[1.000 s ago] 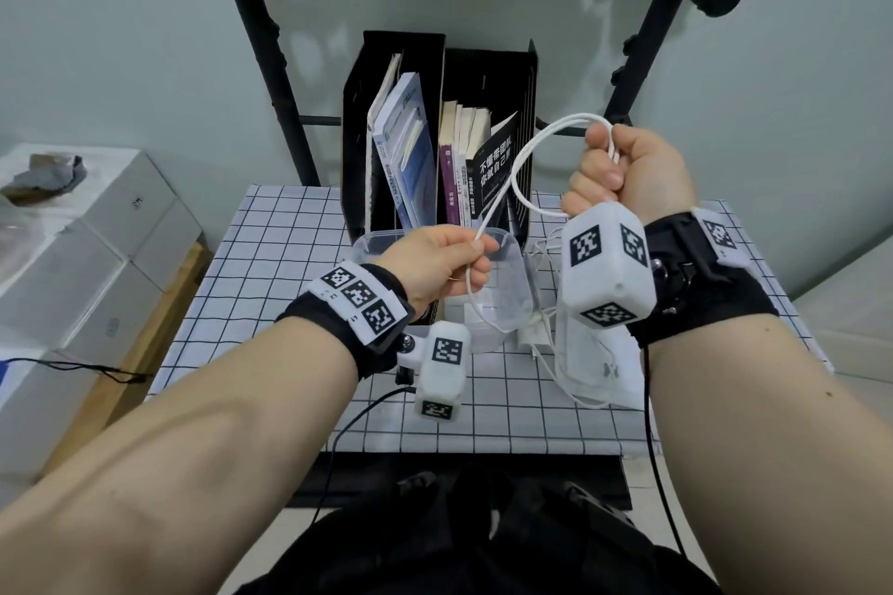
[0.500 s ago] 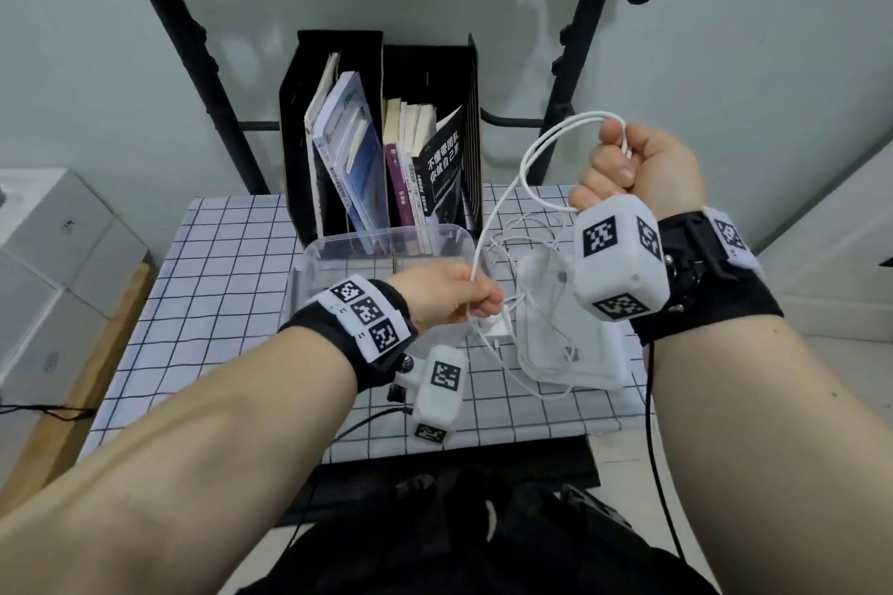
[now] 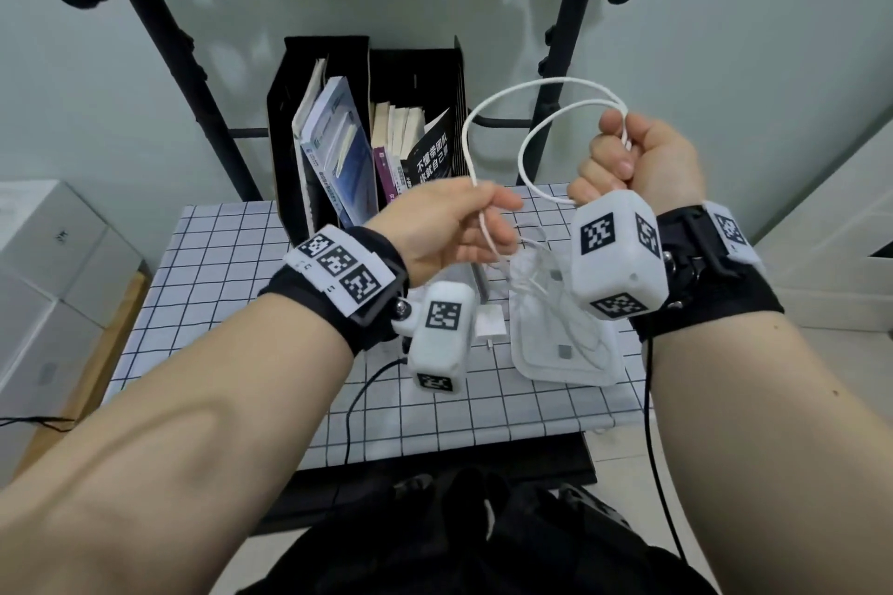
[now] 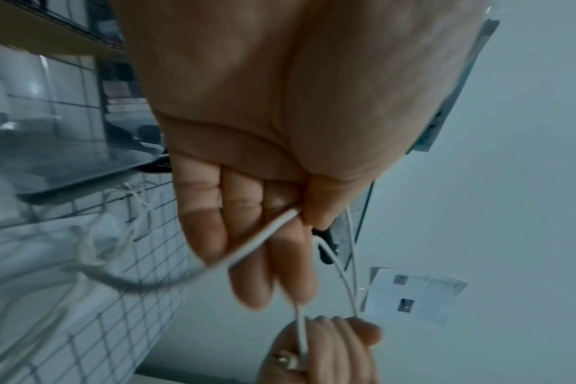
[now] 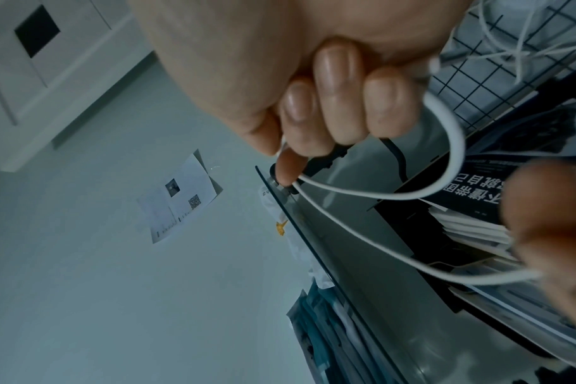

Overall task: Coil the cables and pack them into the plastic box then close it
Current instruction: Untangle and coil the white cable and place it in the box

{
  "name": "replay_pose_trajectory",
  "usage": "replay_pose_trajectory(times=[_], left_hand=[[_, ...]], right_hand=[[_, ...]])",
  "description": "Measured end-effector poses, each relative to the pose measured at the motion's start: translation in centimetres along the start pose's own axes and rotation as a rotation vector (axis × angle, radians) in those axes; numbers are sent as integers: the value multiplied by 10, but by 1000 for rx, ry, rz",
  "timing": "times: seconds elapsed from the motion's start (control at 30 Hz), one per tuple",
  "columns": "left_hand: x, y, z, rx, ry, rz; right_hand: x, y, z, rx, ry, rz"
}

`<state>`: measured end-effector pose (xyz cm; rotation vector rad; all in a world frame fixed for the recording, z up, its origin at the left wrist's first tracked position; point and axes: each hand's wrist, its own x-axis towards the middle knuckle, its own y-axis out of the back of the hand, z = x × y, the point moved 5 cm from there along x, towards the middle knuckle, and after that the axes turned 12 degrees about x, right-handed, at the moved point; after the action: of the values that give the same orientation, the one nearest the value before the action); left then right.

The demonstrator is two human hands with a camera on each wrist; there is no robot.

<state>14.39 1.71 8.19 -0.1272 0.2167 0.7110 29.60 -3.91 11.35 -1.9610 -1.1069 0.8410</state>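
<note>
Two loops of the thin white charging cable (image 3: 526, 87) arched in the air above the checked-cloth desk (image 3: 232, 266), so the coiling was under way but far from finished. The right hand (image 3: 638, 164) was clenched around the gathered turns, while the left hand (image 3: 449, 227) pinched the running length between thumb and fingers, feeding it towards the coil. From there the cable's tail dropped to the desk, where more loose white cable (image 3: 541, 275) lay tangled over the flat clear plastic lid (image 3: 565, 353), beside a small white charger block (image 3: 490, 321). Judging by that slack, several turns were left to wind, and perhaps other cables too; how many lay in the tangle could not be told. Only in the left wrist view did the clear plastic box (image 4: 50, 145) show, blurred, on the desk; the head view hid it behind the left forearm. Nothing appeared packed yet, and the lid was off, so packing and closing both remained.
</note>
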Motion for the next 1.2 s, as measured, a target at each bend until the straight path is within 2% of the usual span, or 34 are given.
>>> replay_pose_trajectory(times=[0.1, 0.27, 0.33, 0.47, 0.67, 0.87, 1.03, 1.2], left_hand=[[-4, 8, 15, -50, -42, 33], [-6, 23, -6, -12, 138, 190], [-8, 26, -19, 47, 200, 212], [-12, 29, -36, 239, 253, 148], [-19, 29, -31, 309, 221, 69], [-21, 34, -29, 264, 126, 98], [-22, 33, -26, 272, 111, 52], [-25, 32, -24, 340, 99, -59]], right_hand=[[0, -2, 2, -1, -7, -7], [-3, -7, 14, -15, -40, -37], [-3, -10, 19, -16, -52, -53], [-4, -17, 28, -14, -52, -61], [-4, -22, 41, -67, 31, -51], [0, -22, 63, -365, 164, -93], [1, -23, 83, -686, 88, -159], [5, -24, 94, -772, -5, -213]])
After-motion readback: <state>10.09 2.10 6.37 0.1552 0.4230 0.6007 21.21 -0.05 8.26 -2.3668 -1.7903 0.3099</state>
